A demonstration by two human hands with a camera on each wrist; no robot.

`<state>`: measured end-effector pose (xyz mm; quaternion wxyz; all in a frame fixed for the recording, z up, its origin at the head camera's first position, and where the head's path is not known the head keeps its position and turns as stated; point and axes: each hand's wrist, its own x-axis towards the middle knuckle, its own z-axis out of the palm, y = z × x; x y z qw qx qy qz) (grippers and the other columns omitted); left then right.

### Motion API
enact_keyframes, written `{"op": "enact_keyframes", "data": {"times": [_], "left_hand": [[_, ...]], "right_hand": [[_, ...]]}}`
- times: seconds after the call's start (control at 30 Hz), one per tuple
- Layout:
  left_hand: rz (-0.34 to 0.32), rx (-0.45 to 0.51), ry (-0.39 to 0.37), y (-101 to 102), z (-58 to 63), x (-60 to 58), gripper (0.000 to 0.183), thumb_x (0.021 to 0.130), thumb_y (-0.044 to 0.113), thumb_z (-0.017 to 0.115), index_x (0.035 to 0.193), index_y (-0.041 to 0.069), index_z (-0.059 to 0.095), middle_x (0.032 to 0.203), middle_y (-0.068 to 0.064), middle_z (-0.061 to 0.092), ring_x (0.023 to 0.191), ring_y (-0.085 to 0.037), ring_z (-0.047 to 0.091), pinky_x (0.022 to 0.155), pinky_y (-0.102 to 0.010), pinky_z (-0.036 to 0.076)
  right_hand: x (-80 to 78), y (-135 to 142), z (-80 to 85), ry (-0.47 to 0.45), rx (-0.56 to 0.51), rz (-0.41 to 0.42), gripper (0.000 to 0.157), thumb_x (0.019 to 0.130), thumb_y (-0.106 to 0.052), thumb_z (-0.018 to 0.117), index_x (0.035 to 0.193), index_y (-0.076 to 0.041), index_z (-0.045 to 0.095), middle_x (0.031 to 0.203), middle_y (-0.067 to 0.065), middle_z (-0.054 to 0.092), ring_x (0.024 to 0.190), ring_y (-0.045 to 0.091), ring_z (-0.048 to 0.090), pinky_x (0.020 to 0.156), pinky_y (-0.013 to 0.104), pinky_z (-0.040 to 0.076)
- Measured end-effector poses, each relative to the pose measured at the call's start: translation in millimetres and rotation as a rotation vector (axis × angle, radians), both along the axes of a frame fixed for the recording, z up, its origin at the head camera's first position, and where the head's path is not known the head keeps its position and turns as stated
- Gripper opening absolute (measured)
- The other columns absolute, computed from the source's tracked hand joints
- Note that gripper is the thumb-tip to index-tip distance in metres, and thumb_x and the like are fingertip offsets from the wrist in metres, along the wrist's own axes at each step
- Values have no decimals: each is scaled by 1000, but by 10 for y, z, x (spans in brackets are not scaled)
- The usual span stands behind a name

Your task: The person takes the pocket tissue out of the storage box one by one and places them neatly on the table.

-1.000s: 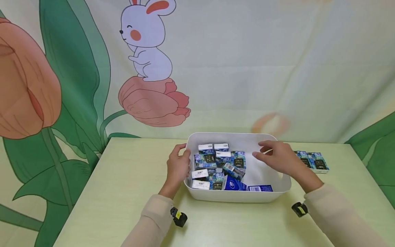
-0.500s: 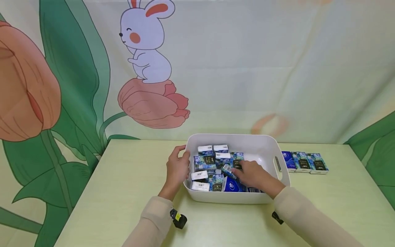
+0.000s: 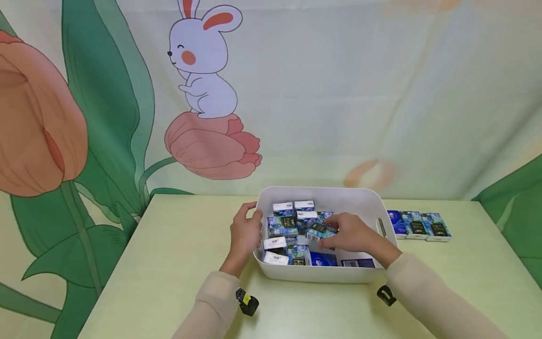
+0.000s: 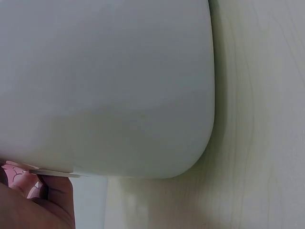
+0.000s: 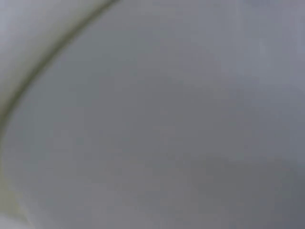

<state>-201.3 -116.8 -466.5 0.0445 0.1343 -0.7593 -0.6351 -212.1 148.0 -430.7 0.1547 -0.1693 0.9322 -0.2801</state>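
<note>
A white plastic bin (image 3: 322, 275) stands on the table with several small tissue packs in it, most printed blue-green with dark labels. My left hand (image 3: 246, 233) grips the bin's left end; the left wrist view shows its fingers (image 4: 57, 198) curled through the handle opening. Inside the bin my right hand (image 3: 354, 234) pinches a blue-green tissue pack (image 3: 318, 232) between thumb and fingers, tilted above the other packs. A plain blue pack (image 3: 323, 260) lies beneath it near the front wall. Only the bin's blurred wall (image 5: 157, 119) fills the right wrist view.
To the right of the bin, three tissue packs (image 3: 417, 226) lie side by side on the table (image 3: 178, 254), a dark blue one nearest the bin. A printed curtain (image 3: 313, 94) with a rabbit and tulips hangs behind the table.
My right hand has moved left from the bin's right end down into the bin and taken hold of a tissue pack, which has turned in its fingers. The left hand has kept its grip.
</note>
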Motion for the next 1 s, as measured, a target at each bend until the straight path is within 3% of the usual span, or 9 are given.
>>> {"op": "enact_keyframes", "data": {"times": [0.13, 0.33, 0.5, 0.7, 1.0], "left_hand": [[6, 5, 3, 12, 1, 3, 30, 101, 29, 55, 129, 21, 62, 61, -10, 54, 41, -14, 41, 37, -24, 36], [0, 5, 1, 19, 4, 17, 30, 101, 29, 55, 129, 20, 62, 61, -9, 54, 42, -13, 41, 37, -24, 36], [6, -7, -2, 19, -14, 17, 31, 101, 29, 55, 130, 21, 61, 65, -14, 57, 42, -13, 42, 37, -24, 37], [7, 0, -2, 26, -13, -7, 31, 101, 29, 55, 130, 21, 62, 67, -18, 57, 42, -13, 42, 37, -24, 36], [5, 3, -20, 29, -13, -3, 32, 101, 28, 54, 131, 20, 60, 65, -9, 54, 43, -13, 41, 38, -25, 36]], "right_hand": [[66, 141, 254, 109, -11, -42, 64, 77, -31, 82, 126, 6, 65, 105, 14, 64, 78, 21, 58, 69, 39, 51], [191, 452, 629, 220, 12, -137, 59, 79, -29, 79, 125, 4, 66, 108, 17, 62, 92, 30, 59, 69, 40, 54], [175, 888, 766, 266, 21, -233, 65, 83, -36, 79, 129, 7, 61, 112, 23, 61, 95, 36, 59, 67, 41, 57], [68, 1579, 660, 269, 58, -368, 82, 90, -55, 69, 139, 9, 51, 120, 32, 58, 107, 45, 56, 78, 59, 51], [-9, 2362, 224, 188, 88, -584, 98, 93, -64, 57, 146, 16, 36, 131, 42, 45, 115, 56, 45, 83, 68, 44]]}}
